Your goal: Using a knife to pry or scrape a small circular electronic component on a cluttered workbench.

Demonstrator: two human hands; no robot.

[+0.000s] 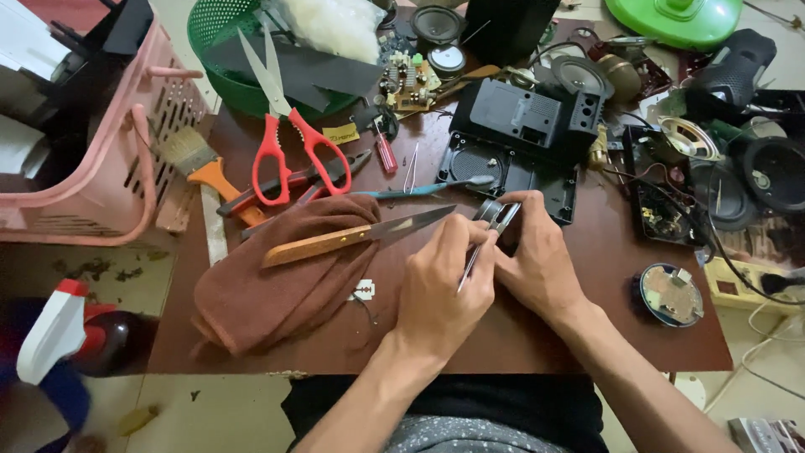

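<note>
Frame centre, above the bench [537,335]: right hand [537,264] pinches small metal part [496,214]; left hand [440,281] grips thin probe [470,267] against it. Best to keep wrists braced, tip shallow, clear of knife [356,236] at left.

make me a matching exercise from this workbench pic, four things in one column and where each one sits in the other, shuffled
Things:
1. red-handled scissors
2. wooden-handled knife
3. razor blade
4. paintbrush

Places:
A. flat on the bare table, just right of the brown cloth
B. lying across the brown cloth, blade toward the hands
C. beside the pink basket, at the table's left edge
D. blades pointing up toward the green basket

Pairs: 1-D, 2-B, 3-A, 4-C
</note>
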